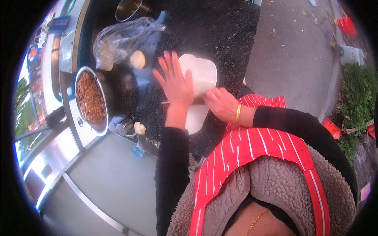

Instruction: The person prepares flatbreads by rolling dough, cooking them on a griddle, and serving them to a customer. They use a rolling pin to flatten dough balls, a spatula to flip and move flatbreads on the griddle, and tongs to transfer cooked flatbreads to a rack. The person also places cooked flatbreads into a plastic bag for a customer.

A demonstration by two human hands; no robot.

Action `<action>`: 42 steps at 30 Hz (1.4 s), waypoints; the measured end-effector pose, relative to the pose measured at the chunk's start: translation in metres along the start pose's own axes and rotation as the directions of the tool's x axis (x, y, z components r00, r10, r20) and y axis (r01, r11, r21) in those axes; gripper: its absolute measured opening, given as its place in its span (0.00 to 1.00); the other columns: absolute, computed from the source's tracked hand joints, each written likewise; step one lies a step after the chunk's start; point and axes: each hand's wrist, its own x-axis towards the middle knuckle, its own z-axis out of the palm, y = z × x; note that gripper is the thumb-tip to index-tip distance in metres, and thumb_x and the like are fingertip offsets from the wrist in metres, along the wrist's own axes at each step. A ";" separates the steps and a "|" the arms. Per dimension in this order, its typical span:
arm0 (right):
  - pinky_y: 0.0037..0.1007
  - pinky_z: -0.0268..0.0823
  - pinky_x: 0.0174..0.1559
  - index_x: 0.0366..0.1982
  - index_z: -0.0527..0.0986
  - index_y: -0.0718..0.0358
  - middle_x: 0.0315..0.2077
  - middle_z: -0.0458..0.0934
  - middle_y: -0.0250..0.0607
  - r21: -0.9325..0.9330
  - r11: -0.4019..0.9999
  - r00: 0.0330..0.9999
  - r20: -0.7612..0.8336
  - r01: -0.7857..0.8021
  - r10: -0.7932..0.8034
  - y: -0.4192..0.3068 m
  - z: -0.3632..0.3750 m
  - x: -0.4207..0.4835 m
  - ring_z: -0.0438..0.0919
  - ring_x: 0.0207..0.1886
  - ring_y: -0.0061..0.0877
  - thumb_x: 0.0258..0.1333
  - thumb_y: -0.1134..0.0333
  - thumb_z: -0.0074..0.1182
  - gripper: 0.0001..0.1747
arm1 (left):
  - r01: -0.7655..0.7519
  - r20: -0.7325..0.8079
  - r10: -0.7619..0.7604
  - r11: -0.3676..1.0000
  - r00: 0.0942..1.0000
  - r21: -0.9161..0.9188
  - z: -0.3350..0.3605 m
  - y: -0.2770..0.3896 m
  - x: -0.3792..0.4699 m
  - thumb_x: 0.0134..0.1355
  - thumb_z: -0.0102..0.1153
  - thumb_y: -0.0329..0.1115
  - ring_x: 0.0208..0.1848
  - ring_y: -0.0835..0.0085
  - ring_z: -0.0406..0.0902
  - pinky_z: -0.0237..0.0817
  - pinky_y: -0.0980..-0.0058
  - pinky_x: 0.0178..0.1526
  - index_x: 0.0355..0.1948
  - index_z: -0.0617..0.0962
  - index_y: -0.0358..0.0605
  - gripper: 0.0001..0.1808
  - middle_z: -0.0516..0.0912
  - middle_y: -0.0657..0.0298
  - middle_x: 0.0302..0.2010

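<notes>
A flat sheet of pale dough (200, 72) lies on the dark speckled worktop (224, 32). A brown rod, apparently a rolling pin (198, 101), crosses it, and more dough shows below the rod. My left hand (178, 81), slightly blurred, is palm down over the rod and the dough's left edge, with its fingers spread. My right hand (220, 103), below a gold bangle, has curled fingers at the dough's right edge by the rod; its fingertips are hidden, so its grip is unclear. A round dough ball (137, 60) sits beside a clear plastic bag (124, 38) holding pale lumps.
At left stands a metal bowl (102, 129) of chopped reddish filling (91, 97). A small metal container (124, 127) and a small dough piece (139, 128) are near the lower edge. Another metal container (127, 8) stands at the top. Pavement (283, 53) runs along the right.
</notes>
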 end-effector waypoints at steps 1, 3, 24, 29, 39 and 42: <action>0.32 0.64 0.42 0.54 0.72 0.71 0.39 0.73 0.40 -0.005 1.000 1.000 0.003 0.019 -0.019 -0.009 0.003 -0.005 0.72 0.43 0.31 0.56 0.66 0.48 0.25 | 0.055 0.032 -0.053 0.996 0.998 -0.072 -0.002 0.004 -0.020 0.68 0.48 0.48 0.79 0.45 0.41 0.25 0.36 0.74 0.76 0.54 0.42 0.40 0.50 0.48 0.78; 0.32 0.64 0.42 0.54 0.72 0.71 0.40 0.73 0.41 0.007 0.998 0.998 0.039 0.055 -0.055 -0.024 0.008 -0.018 0.72 0.43 0.31 0.56 0.66 0.48 0.26 | 0.130 0.151 -0.119 0.990 0.981 -0.062 -0.008 0.009 -0.070 0.70 0.43 0.49 0.80 0.46 0.38 0.23 0.38 0.74 0.76 0.53 0.42 0.39 0.48 0.48 0.79; 0.51 0.44 0.73 0.65 0.65 0.70 0.69 0.61 0.53 -0.072 0.970 0.967 0.127 0.231 -0.221 -0.024 0.037 0.061 0.51 0.76 0.44 0.66 0.59 0.45 0.31 | 0.745 -0.071 -0.743 0.656 0.665 0.117 -0.022 0.031 -0.196 0.65 0.54 0.49 0.79 0.46 0.44 0.30 0.38 0.74 0.71 0.60 0.31 0.42 0.54 0.42 0.76; 0.50 0.42 0.74 0.66 0.65 0.68 0.70 0.60 0.52 -0.191 0.926 0.920 0.291 0.326 -0.264 -0.045 0.008 0.117 0.50 0.77 0.42 0.64 0.59 0.46 0.32 | 0.829 0.013 -0.852 0.512 0.523 0.225 -0.059 0.018 -0.157 0.67 0.49 0.49 0.79 0.49 0.44 0.28 0.39 0.75 0.73 0.58 0.32 0.41 0.51 0.42 0.77; 0.52 0.43 0.73 0.69 0.61 0.63 0.70 0.59 0.53 -0.067 0.923 0.900 0.261 0.378 -0.350 -0.048 0.035 0.161 0.53 0.76 0.44 0.62 0.59 0.50 0.36 | 0.919 -0.134 -0.909 0.393 0.395 0.036 -0.048 -0.010 -0.151 0.70 0.45 0.45 0.80 0.48 0.42 0.27 0.37 0.74 0.75 0.54 0.35 0.38 0.49 0.46 0.78; 0.55 0.41 0.73 0.69 0.63 0.63 0.70 0.59 0.54 -0.165 0.888 0.833 0.453 0.430 -0.319 -0.050 0.026 0.157 0.52 0.76 0.43 0.60 0.58 0.50 0.36 | 0.910 0.186 -0.907 0.401 0.378 0.107 -0.059 0.008 -0.147 0.70 0.44 0.45 0.80 0.52 0.43 0.27 0.38 0.74 0.75 0.55 0.38 0.37 0.50 0.48 0.78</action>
